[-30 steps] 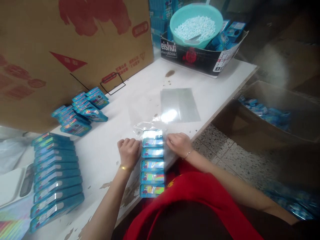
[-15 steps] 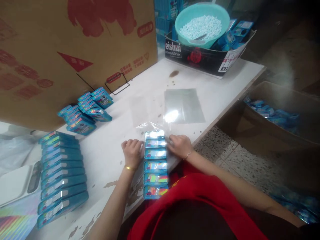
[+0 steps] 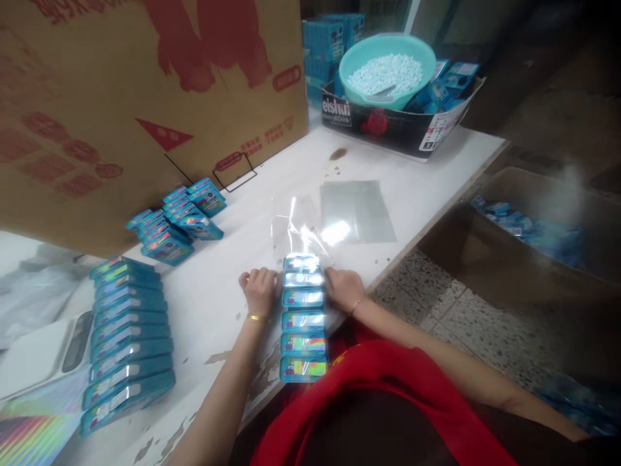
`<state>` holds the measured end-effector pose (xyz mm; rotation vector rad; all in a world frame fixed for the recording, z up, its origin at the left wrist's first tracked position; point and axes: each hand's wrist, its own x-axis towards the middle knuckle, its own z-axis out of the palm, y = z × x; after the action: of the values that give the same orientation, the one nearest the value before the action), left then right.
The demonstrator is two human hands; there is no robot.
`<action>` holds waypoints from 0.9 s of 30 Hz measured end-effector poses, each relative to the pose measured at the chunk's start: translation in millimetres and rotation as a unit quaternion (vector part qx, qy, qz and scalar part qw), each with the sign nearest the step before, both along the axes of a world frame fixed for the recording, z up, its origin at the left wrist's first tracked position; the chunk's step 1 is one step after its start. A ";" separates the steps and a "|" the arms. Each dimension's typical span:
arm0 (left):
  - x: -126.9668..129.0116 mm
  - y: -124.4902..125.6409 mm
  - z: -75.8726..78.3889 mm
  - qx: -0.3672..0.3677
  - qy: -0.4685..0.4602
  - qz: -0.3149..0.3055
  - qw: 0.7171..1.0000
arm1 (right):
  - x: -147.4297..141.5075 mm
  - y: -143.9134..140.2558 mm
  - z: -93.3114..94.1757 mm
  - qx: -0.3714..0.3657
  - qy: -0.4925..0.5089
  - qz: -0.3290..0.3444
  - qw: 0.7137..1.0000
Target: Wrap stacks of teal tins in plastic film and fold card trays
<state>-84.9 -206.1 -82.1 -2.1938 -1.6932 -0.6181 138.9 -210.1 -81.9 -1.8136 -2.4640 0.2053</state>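
left hand (image 3: 259, 291) and right hand (image 3: 344, 289) pressed on either side of a row of blue tins (image 3: 303, 317) at the table edge, half inside a clear bag (image 3: 295, 226), teal basin (image 3: 417, 48) of white pellets (image 3: 385, 66) in a black carton (image 3: 392, 126), more tins in the floor box (image 3: 528, 223)

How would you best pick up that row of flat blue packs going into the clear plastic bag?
Probably by both long sides of the row of flat blue packs, as the left hand and right hand do: squeezing inward keeps it together, since the clear plastic bag covers only the far end.

My teal-blue packs (image 3: 303, 317) bear rainbow-shimmer labels; the table (image 3: 417, 175) is white, the bowl (image 3: 387, 65) turquoise with white pellets (image 3: 385, 70), my shirt (image 3: 383, 401) red.
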 end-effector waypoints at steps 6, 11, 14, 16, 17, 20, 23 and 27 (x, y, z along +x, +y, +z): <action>8.2 2.4 -0.8 -0.117 -0.021 0.033 0.992 | 0.5 2.4 0.3 -0.021 -0.005 0.001 1.000; 8.8 -15.6 9.7 -0.185 -0.011 -0.010 0.983 | 3.0 -7.2 5.3 -0.034 -0.004 0.029 0.999; 2.0 -31.4 11.6 -0.185 -0.014 -0.025 0.982 | 2.7 -17.3 11.1 -0.044 0.000 0.048 0.998; -1.1 -38.7 10.1 -0.182 -0.016 -0.010 0.983 | 1.5 -21.1 15.2 -0.052 0.001 0.056 0.997; -1.4 -40.8 9.2 -0.178 -0.017 0.004 0.984 | 0.7 -21.5 17.3 -0.053 0.002 0.054 0.997; 2.3 -42.1 8.9 -0.135 -0.029 0.044 0.989 | -1.5 -17.6 22.7 -0.036 0.015 0.027 0.999; 7.2 -42.2 14.4 -0.053 -0.048 0.053 0.996 | -3.1 -13.6 25.1 0.010 0.034 0.029 0.999; 5.6 -52.5 23.8 0.024 -0.036 -0.008 0.999 | -0.3 -19.6 20.2 0.072 0.035 0.085 0.993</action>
<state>-79.3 -258.6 -58.3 -2.1773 -1.6796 -0.7428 138.6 -229.7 -61.7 -1.5169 -2.5131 0.0965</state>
